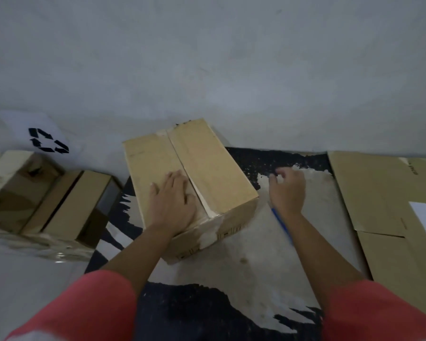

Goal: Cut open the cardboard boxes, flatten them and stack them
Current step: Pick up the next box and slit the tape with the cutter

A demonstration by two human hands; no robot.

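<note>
A closed brown cardboard box (207, 168) stands on the floor in the middle, with a taped seam running along its top. My left hand (172, 200) lies flat on the near part of the top, fingers straight, just left of the seam. My right hand (287, 188) hovers over the floor to the right of the box, fingers loosely curled and nothing visible in them. A slim blue tool (282, 225) shows beside and under my right wrist, apparently lying on the floor. A flattened cardboard sheet (384, 205) lies at the right.
Two more cardboard boxes (59, 203) sit at the left, one of them open. A white sheet with a black recycling sign (47, 141) hangs on the grey wall behind them. The floor is grey with black worn patches (268, 156).
</note>
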